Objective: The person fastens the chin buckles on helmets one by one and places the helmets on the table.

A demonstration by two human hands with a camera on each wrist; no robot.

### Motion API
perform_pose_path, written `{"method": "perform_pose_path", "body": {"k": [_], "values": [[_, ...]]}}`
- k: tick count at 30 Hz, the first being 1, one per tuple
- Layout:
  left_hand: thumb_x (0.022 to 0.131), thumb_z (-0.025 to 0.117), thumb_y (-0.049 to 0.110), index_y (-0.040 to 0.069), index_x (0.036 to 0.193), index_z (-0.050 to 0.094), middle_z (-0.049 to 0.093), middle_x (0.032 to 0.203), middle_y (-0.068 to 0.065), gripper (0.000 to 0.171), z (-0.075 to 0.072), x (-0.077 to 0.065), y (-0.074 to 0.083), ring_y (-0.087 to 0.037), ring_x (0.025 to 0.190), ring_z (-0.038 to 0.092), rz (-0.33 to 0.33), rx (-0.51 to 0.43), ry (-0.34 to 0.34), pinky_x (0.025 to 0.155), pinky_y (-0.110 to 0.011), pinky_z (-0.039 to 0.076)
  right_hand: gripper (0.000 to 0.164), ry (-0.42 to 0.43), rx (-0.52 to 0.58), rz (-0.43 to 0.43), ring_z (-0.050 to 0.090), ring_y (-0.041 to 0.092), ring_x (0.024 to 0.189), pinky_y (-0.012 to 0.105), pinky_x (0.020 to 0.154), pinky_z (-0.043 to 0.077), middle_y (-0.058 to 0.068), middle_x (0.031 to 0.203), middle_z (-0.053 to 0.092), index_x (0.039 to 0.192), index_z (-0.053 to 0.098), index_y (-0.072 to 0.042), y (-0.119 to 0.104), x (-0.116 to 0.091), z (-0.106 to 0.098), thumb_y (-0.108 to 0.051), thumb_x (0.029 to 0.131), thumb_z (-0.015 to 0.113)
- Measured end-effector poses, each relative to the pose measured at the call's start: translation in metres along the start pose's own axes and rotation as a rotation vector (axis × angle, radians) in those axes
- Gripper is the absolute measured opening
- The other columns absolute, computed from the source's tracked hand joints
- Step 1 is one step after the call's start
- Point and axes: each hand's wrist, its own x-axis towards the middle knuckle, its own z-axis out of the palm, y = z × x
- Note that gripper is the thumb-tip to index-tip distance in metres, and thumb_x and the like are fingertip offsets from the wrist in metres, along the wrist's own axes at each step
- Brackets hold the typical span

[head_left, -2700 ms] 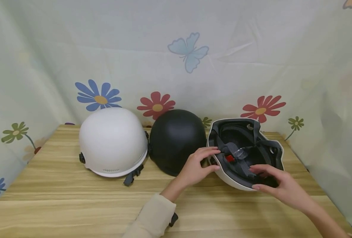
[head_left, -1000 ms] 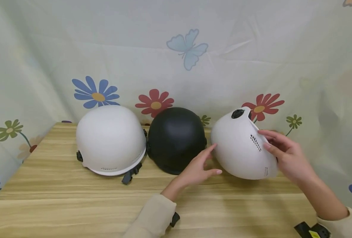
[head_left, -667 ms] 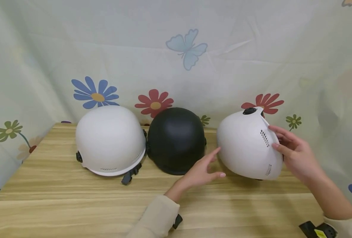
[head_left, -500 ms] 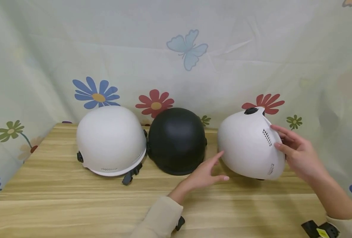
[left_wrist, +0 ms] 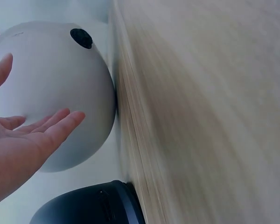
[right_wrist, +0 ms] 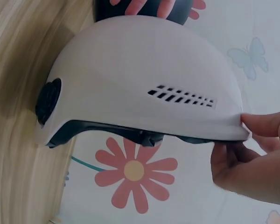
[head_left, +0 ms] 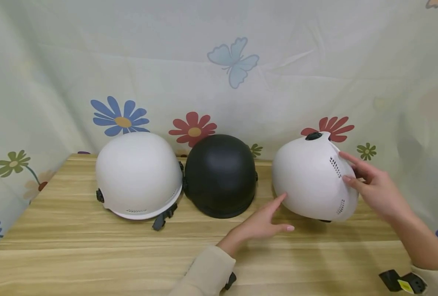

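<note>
At the right in the head view, a white helmet (head_left: 307, 181) stands tilted, its smooth shell towards me and its rim facing right. My right hand (head_left: 379, 191) pinches that rim between thumb and fingers; the right wrist view shows the grip at the rim's end (right_wrist: 245, 133), beside slotted vents. My left hand (head_left: 257, 224) is held at the shell's lower left with fingers extended and thumb apart. In the left wrist view those fingers (left_wrist: 65, 126) lie along the shell; whether all touch cannot be told. The helmet's lining is mostly hidden.
A black helmet (head_left: 220, 176) stands dome up in the middle, next to another white helmet (head_left: 137, 176) on the left with a dark strap (head_left: 160, 222) hanging out. All are on a wooden table (head_left: 111, 255) before a flowered cloth (head_left: 278, 102).
The right helmet lay with its lining facing up; it has been turned so its shell faces me and has shifted slightly right. Right hand took its rim; left hand moved right alongside.
</note>
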Motion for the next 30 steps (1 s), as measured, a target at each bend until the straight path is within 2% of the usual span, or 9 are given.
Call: {"method": "perform_pose_path", "body": {"k": [3,8,13,14,20,21,24,26,30], "values": [[0.085,0.064,0.035,0.018,0.147,0.014,0.021,0.149,0.000,0.081,0.000,-0.001,0.001,-0.019,0.126,0.038,-0.005,-0.002,-0.002,0.098,-0.031,0.036,0.057,-0.032,-0.035,-0.025,0.047,0.035,0.102,0.020,0.065,0.048,0.027,0.127,0.041,0.144,0.028,-0.023,0.001,0.000,-0.003,-0.017,0.094,0.053],[0.085,0.064,0.034,0.020,0.147,0.013,0.020,0.149,0.000,0.082,-0.001,-0.001,0.001,-0.019,0.126,0.038,-0.020,-0.004,-0.007,0.098,-0.033,0.036,0.062,-0.084,-0.071,-0.071,0.052,0.012,0.090,0.019,0.066,0.048,0.022,0.117,0.048,0.145,0.028,-0.020,0.003,0.002,-0.007,-0.013,0.090,0.058],[0.085,0.064,0.036,0.022,0.148,0.012,0.020,0.149,0.002,0.082,-0.001,-0.001,0.000,-0.018,0.126,0.038,-0.031,-0.007,-0.009,0.098,-0.034,0.036,0.063,-0.081,-0.085,-0.082,0.052,0.000,0.085,0.020,0.066,0.049,0.022,0.113,0.052,0.144,0.030,-0.015,0.005,0.000,-0.009,-0.012,0.088,0.061],[0.085,0.064,0.036,0.022,0.148,0.012,0.020,0.149,0.002,0.082,-0.001,-0.001,0.000,-0.018,0.126,0.038,-0.029,-0.007,-0.009,0.098,-0.034,0.036,0.064,-0.075,-0.090,-0.080,0.053,0.000,0.085,0.020,0.065,0.050,0.023,0.113,0.052,0.144,0.030,-0.014,0.005,0.000,-0.009,-0.013,0.088,0.061],[0.085,0.064,0.036,0.021,0.148,0.012,0.021,0.149,0.003,0.083,0.000,0.000,-0.002,-0.019,0.126,0.038,-0.016,0.008,-0.017,0.099,-0.033,0.036,0.064,-0.052,-0.100,-0.025,0.057,0.023,0.090,0.022,0.064,0.050,0.025,0.112,0.053,0.144,0.029,-0.012,0.005,-0.003,-0.008,-0.015,0.088,0.061],[0.085,0.064,0.036,0.021,0.148,0.012,0.021,0.149,0.003,0.083,0.000,0.000,-0.003,-0.019,0.126,0.038,-0.014,0.009,-0.020,0.099,-0.033,0.036,0.064,-0.049,-0.089,-0.015,0.057,0.024,0.090,0.022,0.064,0.050,0.026,0.112,0.053,0.144,0.029,-0.013,0.005,-0.003,-0.008,-0.015,0.088,0.061],[0.086,0.063,0.036,0.021,0.148,0.012,0.023,0.148,0.001,0.082,0.000,0.001,-0.003,-0.018,0.126,0.038,-0.015,0.012,-0.026,0.098,-0.033,0.036,0.065,-0.030,-0.026,0.008,0.058,0.010,0.084,0.022,0.065,0.051,0.026,0.113,0.052,0.144,0.029,-0.015,0.009,-0.004,-0.008,-0.014,0.088,0.061],[0.086,0.062,0.037,0.021,0.148,0.012,0.025,0.147,-0.001,0.081,0.000,0.001,-0.004,-0.017,0.127,0.037,-0.014,0.012,-0.031,0.098,-0.033,0.036,0.065,-0.014,0.029,0.020,0.058,0.003,0.081,0.023,0.065,0.052,0.020,0.112,0.054,0.144,0.029,-0.017,0.012,-0.005,-0.008,-0.013,0.088,0.062],[0.087,0.061,0.036,0.019,0.148,0.011,0.030,0.145,-0.005,0.080,-0.002,0.001,-0.004,-0.018,0.127,0.036,-0.023,-0.002,-0.037,0.098,-0.033,0.036,0.064,0.005,0.112,0.035,0.058,0.000,0.080,0.025,0.064,0.053,-0.002,0.104,0.054,0.144,0.031,-0.021,0.019,-0.007,-0.010,-0.012,0.088,0.061]]}}
